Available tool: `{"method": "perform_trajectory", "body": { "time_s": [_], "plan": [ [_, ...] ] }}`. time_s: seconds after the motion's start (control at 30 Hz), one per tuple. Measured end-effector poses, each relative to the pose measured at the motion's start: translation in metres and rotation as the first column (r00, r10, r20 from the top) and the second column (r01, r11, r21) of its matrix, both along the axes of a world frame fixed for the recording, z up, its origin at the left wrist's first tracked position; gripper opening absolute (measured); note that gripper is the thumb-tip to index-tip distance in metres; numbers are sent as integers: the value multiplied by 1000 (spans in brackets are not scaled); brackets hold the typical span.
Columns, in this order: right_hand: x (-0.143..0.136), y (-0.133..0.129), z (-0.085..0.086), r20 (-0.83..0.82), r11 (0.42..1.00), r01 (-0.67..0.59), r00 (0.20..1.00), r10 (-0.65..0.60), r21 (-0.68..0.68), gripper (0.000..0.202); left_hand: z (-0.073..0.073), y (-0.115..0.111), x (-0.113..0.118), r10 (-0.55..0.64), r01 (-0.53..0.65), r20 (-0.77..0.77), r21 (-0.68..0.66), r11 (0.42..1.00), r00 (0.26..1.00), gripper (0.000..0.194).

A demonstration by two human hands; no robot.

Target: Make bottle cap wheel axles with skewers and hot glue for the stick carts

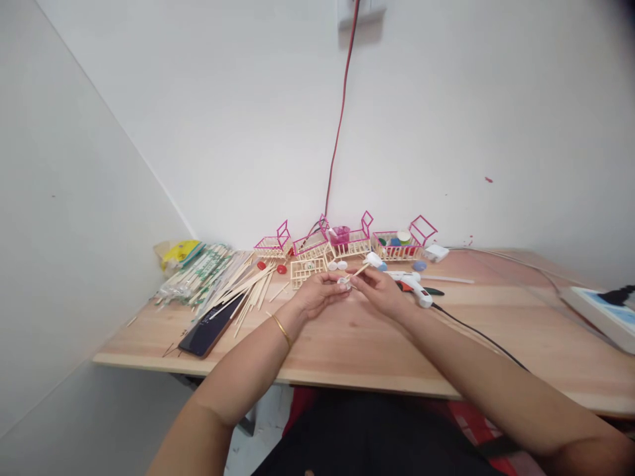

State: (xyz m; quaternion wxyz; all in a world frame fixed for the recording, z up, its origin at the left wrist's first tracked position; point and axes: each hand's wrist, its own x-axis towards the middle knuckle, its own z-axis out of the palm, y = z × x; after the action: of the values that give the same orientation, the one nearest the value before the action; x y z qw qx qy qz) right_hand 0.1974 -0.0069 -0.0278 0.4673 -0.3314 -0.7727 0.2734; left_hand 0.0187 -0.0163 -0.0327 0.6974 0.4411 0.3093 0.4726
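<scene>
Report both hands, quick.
Left hand: fingers closed on a small whitish piece.
Right hand: fingers closed on a thin wooden stick.

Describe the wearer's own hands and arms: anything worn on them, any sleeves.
The left hand has a thin gold-coloured bangle at its wrist. The right hand shows nothing worn. Both forearms are bare, with no sleeves in view.

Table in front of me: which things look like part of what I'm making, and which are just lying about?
Likely part of the job:
small clear piece in your left hand
light stick at your right hand
loose sticks
glue gun
pink-rimmed stick baskets

Probably just lying about:
phone
white adapter
</scene>
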Motion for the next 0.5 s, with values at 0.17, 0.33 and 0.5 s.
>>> {"method": "perform_trajectory", "body": {
  "time_s": [0.17,0.33,0.5],
  "plan": [
    [5,-1,5,73,997,61,995,-64,41,33,-8,3,5,84,-60,-138,172,983,987,42],
    [6,1,2,76,994,103,992,-101,-23,38,-7,2,5,97,0,-318,290,957,943,44],
    [5,4,-2,38,996,16,999,-13,-93,35,-2,-2,3,215,52,-545,434,899,811,34]
  ]
}}
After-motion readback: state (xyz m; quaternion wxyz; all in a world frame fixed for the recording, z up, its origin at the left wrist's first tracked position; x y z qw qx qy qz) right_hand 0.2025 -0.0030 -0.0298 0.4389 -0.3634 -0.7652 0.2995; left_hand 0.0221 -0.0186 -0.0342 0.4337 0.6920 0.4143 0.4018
